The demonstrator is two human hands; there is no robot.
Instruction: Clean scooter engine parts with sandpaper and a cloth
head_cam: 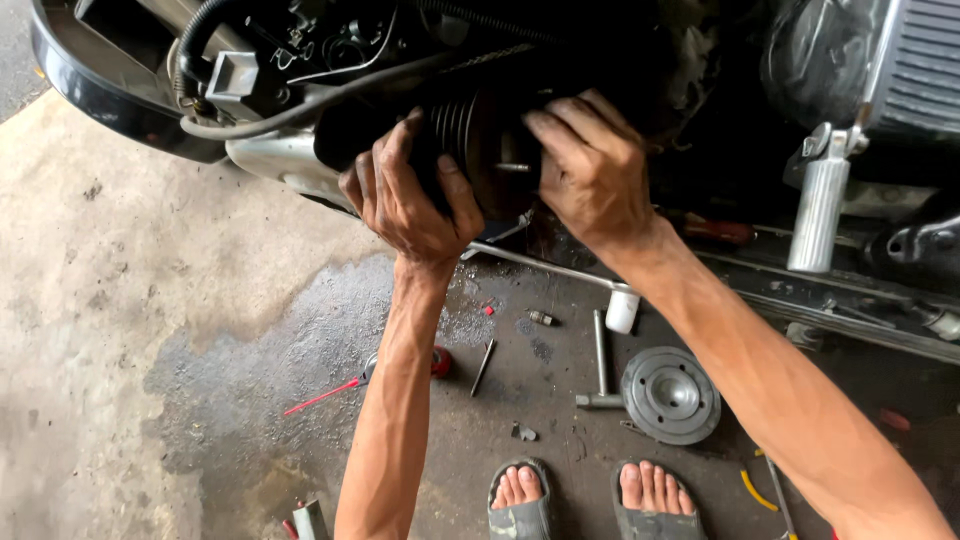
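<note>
- I am wrapping my left hand point(405, 200) around the near side of a black ribbed drum point(480, 140) low on the scooter engine point(320, 60), fingers curled tight.
- My right hand point(590, 170) is pressing its other side, fingers spread over the top.
- A round metal pulley plate point(670, 393) is lying on the oily concrete floor point(250, 380) near my sandalled feet point(590, 495).

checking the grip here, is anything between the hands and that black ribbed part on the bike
Nothing visible. The left hand and right hand both rest directly on the black ribbed part, one on each side. The grey cable runs above and left of it, clear of both hands.
</note>
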